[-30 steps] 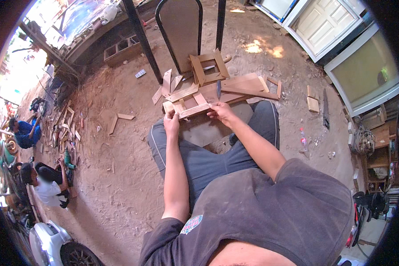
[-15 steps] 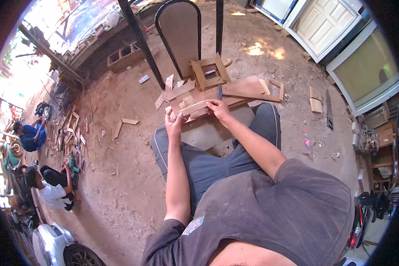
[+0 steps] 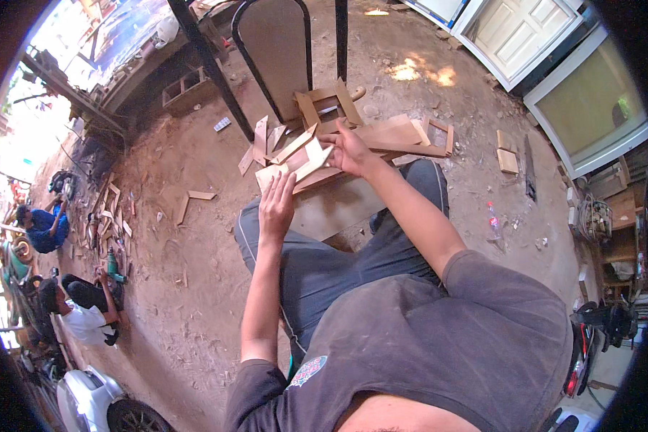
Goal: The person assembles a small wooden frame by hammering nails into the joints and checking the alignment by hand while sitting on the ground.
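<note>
My left hand (image 3: 276, 207) lies with its fingers stretched out, the tips on a pale piece of wood on the board across my lap. Beside it, my right hand (image 3: 350, 153) is turned partly palm up, thumb raised and fingers apart. Its fingers are beside the end of a light wooden strip (image 3: 312, 166), which slants between the two hands; whether they touch it is unclear. Another narrow strip (image 3: 294, 145) lies just beyond. A small wooden frame (image 3: 306, 109) leans at the far side of the pile. Longer boards (image 3: 392, 135) extend to the right of my right hand.
A dark-framed panel (image 3: 273, 61) stands ahead between black posts. Wood offcuts (image 3: 196, 196) lie on the dirt floor at left, near two crouching people, one with a green drill (image 3: 112, 265). At right are a plastic bottle (image 3: 493, 219), a handsaw (image 3: 530, 169) and white-framed doors (image 3: 518, 39).
Both hands have let the strip down onto the pile. My right hand has opened and turned palm up; my left has flattened. The whole view has shifted slightly.
</note>
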The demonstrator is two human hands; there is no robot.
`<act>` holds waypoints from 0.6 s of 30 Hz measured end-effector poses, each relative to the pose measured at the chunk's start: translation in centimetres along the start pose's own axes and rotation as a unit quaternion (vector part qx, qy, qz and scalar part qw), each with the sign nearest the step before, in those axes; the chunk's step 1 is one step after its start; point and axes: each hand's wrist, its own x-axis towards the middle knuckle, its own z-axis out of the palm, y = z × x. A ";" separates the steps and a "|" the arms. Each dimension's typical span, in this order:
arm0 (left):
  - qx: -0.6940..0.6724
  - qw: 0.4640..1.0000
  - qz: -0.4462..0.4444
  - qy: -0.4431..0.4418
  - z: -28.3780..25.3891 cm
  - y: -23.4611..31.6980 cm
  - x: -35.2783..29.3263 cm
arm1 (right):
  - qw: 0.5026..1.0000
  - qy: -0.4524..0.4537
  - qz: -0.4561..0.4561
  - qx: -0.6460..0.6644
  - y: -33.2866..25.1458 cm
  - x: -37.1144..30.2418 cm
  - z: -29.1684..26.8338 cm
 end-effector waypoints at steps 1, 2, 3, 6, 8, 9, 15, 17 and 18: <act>0.024 0.999 0.026 -0.025 0.2 -0.6 -0.4 | 1.000 0.002 0.020 0.002 0.2 0.4 -0.5; 0.039 0.998 0.039 -0.035 0.3 -0.9 -0.6 | 0.999 0.005 0.041 0.004 0.6 0.8 -1.2; 0.054 0.996 0.051 -0.044 0.5 -1.3 -0.8 | 0.998 -0.001 0.061 0.005 0.8 1.2 -2.0; 0.052 0.995 0.038 -0.070 1.5 -1.8 -1.5 | 0.995 -0.010 0.098 -0.036 0.7 2.4 -3.5; 0.022 0.995 0.004 -0.095 2.1 -2.0 -2.0 | 0.983 0.029 0.116 -0.137 0.0 3.0 -3.9; 0.027 0.994 0.006 -0.110 2.4 -2.1 -2.1 | 0.973 0.049 0.126 -0.187 -0.2 3.0 -4.1; 0.072 0.981 -0.015 -0.180 3.2 -2.5 -2.9 | 0.748 0.150 -0.217 -0.609 -4.2 -3.1 -6.0; 0.103 0.971 -0.037 -0.212 3.2 -3.6 -4.7 | 0.710 0.186 -0.238 -0.637 -5.6 -7.3 -4.5; 0.081 0.972 -0.048 -0.217 3.4 -2.8 -3.9 | 0.629 0.221 -0.246 -0.704 -6.4 -9.3 -7.1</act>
